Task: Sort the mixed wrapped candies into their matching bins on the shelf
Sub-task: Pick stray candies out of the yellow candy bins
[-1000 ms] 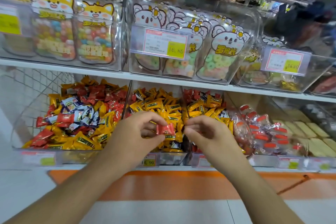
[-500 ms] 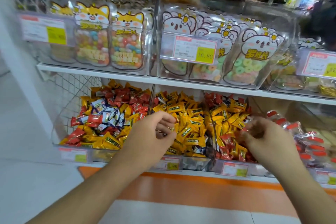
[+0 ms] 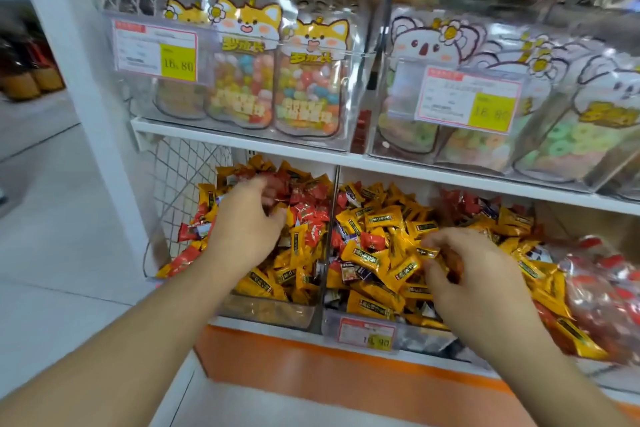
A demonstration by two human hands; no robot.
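Note:
My left hand [image 3: 246, 222] reaches into the left clear bin [image 3: 270, 314], which holds mixed red and yellow wrapped candies. Its fingers curl over the red candies [image 3: 304, 208] at the back of that bin; a red wrapper shows at the fingertips, blurred. My right hand [image 3: 481, 281] hovers over the middle bin [image 3: 412, 340], which is mostly yellow candies with a few red ones. Thumb and fingers pinch a yellow candy [image 3: 427, 251]. A third bin [image 3: 485, 215] of red and yellow candies lies behind my right hand.
Clear bags with red caps [image 3: 609, 291] lie at the far right. The shelf above [image 3: 242, 142] carries clear bins of cat bags [image 3: 277, 80] and koala bags [image 3: 485, 135]. A white post [image 3: 69, 80] and wire mesh [image 3: 180, 180] bound the left side. An orange base [image 3: 311, 367] runs below.
My hands have parted: the left one moved from the middle bin over to the left bin, and the right one went out to the right bin and came back to the middle bin. The view swung left.

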